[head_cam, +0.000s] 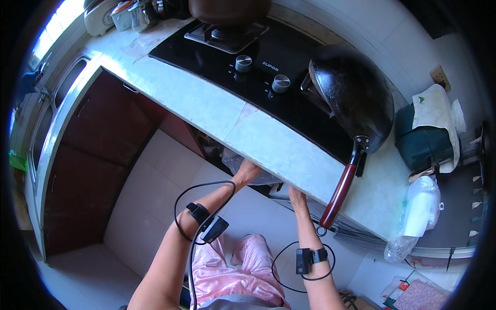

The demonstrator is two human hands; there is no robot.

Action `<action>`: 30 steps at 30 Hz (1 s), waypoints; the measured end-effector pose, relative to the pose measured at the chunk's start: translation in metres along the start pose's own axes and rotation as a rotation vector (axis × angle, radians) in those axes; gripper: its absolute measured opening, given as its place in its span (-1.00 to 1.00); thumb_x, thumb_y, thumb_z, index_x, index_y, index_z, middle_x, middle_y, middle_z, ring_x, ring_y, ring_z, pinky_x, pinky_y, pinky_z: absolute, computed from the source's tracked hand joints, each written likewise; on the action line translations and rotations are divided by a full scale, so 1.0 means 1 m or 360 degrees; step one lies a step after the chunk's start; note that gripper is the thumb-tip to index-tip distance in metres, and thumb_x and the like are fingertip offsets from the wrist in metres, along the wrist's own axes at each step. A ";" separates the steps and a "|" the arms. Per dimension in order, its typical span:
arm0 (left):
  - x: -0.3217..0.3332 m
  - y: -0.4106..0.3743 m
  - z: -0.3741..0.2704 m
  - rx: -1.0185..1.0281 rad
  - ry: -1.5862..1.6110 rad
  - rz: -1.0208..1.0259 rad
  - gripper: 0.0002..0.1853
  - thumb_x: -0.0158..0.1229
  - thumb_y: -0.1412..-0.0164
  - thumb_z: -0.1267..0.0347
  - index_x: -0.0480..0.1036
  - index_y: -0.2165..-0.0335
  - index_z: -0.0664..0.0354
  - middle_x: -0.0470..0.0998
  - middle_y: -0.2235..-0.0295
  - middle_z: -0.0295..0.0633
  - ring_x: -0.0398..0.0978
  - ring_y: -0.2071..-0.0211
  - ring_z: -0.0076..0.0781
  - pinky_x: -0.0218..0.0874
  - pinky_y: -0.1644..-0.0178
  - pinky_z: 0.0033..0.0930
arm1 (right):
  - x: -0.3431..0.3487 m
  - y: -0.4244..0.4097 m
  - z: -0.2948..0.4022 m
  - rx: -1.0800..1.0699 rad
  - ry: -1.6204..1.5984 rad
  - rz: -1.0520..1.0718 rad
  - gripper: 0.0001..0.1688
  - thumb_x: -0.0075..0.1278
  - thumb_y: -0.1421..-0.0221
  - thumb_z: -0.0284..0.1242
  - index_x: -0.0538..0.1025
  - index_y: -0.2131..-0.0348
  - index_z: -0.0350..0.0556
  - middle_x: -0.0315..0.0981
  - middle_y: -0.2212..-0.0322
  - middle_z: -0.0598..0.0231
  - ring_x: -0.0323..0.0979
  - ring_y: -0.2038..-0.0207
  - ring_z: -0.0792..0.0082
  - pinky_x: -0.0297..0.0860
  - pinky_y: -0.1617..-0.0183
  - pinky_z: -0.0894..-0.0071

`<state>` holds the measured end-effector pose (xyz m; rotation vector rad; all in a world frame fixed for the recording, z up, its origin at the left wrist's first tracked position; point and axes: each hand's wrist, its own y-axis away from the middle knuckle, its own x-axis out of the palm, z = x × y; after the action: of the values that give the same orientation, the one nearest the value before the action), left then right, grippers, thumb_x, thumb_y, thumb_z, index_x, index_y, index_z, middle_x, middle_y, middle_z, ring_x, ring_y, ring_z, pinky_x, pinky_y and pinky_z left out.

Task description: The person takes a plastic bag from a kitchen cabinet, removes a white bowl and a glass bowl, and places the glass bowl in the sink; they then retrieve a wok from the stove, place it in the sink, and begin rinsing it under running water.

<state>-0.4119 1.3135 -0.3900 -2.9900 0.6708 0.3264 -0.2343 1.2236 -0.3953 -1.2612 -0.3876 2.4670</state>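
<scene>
Both forearms reach down under the front edge of the pale countertop. The back of my left hand shows at the edge, in front of a translucent plastic bag in the open lower cabinet; its fingers are hidden. Farther right, my right hand goes beneath the same edge, beside what looks like a pale drawer or panel. The countertop covers its fingers too, so I cannot tell what either hand holds. Each forearm carries a strapped black device with a looped cable.
A black Supor gas hob bears a brown pot and a tilted wok. The wok's red-brown handle juts past the counter edge near my right forearm. A dark green container stands right; an open red-brown cabinet door is left.
</scene>
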 end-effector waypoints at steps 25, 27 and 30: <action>-0.004 0.073 -0.031 -0.0856 0.0611 -0.0280 -0.35 -0.14 -0.28 0.03 0.11 -0.14 0.29 0.30 -0.01 -0.06 0.33 0.05 -0.22 0.20 0.01 -0.21 | -0.050 0.013 0.012 0.0532 0.0116 0.0708 -0.57 -0.06 -0.13 -0.48 0.33 0.01 -0.28 0.34 0.05 -0.05 0.31 -0.02 0.05 0.24 -0.04 0.22; -0.009 0.098 -0.034 -0.0993 0.0569 -0.0122 -0.35 -0.15 -0.27 0.00 0.13 -0.15 0.22 0.33 0.03 -0.12 0.37 0.09 -0.30 0.25 0.07 -0.24 | -0.061 0.028 0.009 0.0788 -0.0378 0.0660 -0.55 -0.07 -0.13 -0.48 0.33 -0.01 -0.28 0.36 0.06 -0.06 0.33 0.00 0.07 0.25 -0.03 0.23; -0.015 0.140 -0.043 -0.1191 0.0589 -0.0040 -0.38 -0.11 -0.25 0.02 0.19 -0.10 0.23 0.36 0.07 -0.13 0.40 0.12 -0.30 0.26 0.10 -0.30 | -0.085 0.042 0.035 0.0805 -0.0169 0.0752 -0.43 -0.07 -0.13 -0.34 0.28 -0.08 -0.21 0.34 0.02 -0.08 0.34 -0.02 0.04 0.28 -0.06 0.25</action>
<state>-0.4767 1.1882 -0.3464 -3.8306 0.6417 0.0053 -0.2240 1.1472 -0.3305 -1.0921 0.5465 2.7581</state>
